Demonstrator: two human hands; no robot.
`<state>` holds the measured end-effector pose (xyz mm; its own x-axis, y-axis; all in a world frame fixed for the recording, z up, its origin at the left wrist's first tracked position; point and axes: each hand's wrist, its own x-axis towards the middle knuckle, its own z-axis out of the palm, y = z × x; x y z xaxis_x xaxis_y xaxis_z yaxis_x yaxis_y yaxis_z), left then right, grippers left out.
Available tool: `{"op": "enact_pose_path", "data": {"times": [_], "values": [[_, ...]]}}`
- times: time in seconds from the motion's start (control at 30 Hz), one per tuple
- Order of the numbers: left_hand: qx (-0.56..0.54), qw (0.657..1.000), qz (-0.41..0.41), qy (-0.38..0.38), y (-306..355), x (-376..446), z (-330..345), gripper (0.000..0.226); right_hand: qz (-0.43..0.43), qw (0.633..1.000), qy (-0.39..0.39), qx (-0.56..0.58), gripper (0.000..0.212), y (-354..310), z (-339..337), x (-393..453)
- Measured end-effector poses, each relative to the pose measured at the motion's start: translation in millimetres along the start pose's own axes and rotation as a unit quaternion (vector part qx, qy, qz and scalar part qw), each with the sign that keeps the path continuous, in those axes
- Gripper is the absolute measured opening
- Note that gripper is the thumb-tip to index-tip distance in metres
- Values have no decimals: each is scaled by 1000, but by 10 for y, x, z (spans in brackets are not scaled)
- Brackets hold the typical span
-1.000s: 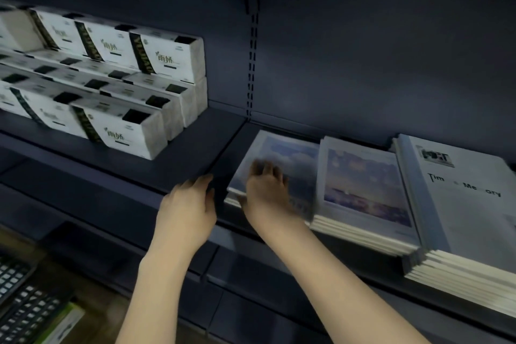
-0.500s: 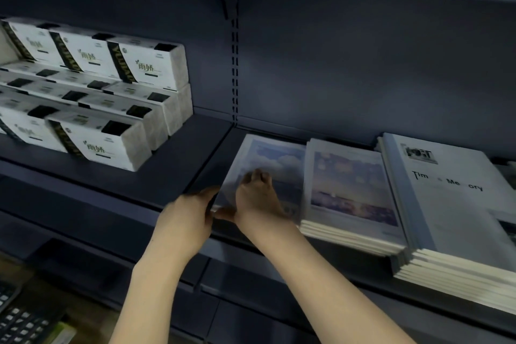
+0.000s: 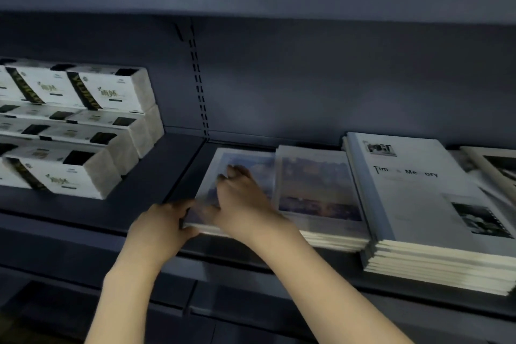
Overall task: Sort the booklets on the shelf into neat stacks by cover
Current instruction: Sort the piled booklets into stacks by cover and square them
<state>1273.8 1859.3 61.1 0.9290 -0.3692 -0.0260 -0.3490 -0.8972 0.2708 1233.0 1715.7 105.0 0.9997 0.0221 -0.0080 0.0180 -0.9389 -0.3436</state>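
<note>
Nearest the camera, two bare forearms reach up to the dark shelf (image 3: 156, 193). Left hand (image 3: 159, 225) curls its grip around the front-left corner of the leftmost booklet stack (image 3: 243, 159), thumb on the top cover, fingers under the edge. Right hand (image 3: 240, 198) lies flat on the same stack's cover, fingers spread, grasping nothing. The cover shows a blurred sky photo in blue and violet with a white border. Just right, touching it, a second stack (image 3: 315, 184) carries a similar sky cover. Beyond that sits a taller grey-white stack (image 3: 413, 195) printed with dark text and a small black photo. Further right, more booklets (image 3: 491, 165) lie askew. Far left, white boxes (image 3: 92, 109) are piled.
</note>
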Motion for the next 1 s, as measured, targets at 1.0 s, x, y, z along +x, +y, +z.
{"op": "enact_pose_path", "data": {"times": [1.0], "values": [[30,959,281,0,3255,-417,341,51,213,970,118,4,94,3022,-1108,-2656]]}}
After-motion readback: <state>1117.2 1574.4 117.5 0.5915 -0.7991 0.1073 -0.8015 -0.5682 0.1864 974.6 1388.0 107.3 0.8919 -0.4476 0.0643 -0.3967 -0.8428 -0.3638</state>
